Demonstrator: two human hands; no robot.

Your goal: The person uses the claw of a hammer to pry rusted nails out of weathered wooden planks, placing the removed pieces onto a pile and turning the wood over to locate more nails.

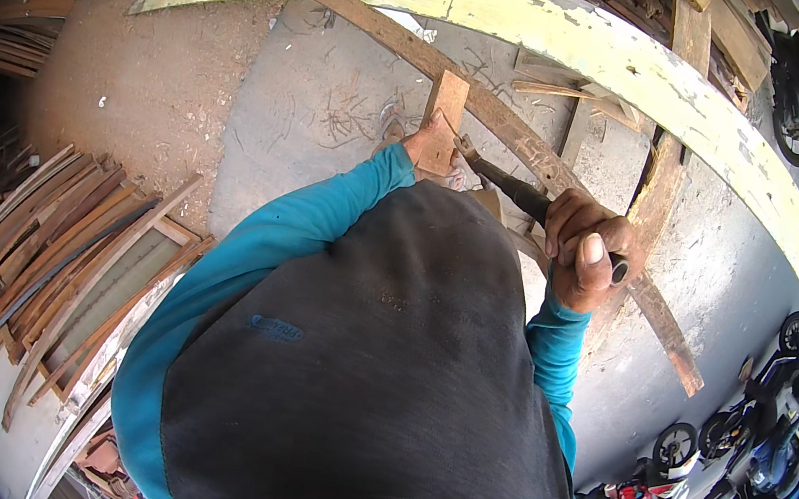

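My right hand [589, 252] is wrapped round the black handle of a hammer [513, 192]. The hammer's metal head is at the right edge of a short wooden block [449, 98]. My left hand [421, 141] grips that block by its left side; some of its fingers are hidden. A thin dark sliver, perhaps a nail, shows on the block between the hand and the hammer head; it is too small to be sure. Just beyond the block, a long narrow brown board [524, 145] runs slantwise, and the block's far end overlaps it.
A long board with peeling pale-yellow paint [550, 25] lies across the far side. A wooden beam [667, 174] stretches beneath it at the right. Curved wooden pieces [67, 246] are stacked at the left. Motorcycles [750, 427] stand at the right. Thin scraps [346, 119] litter the floor.
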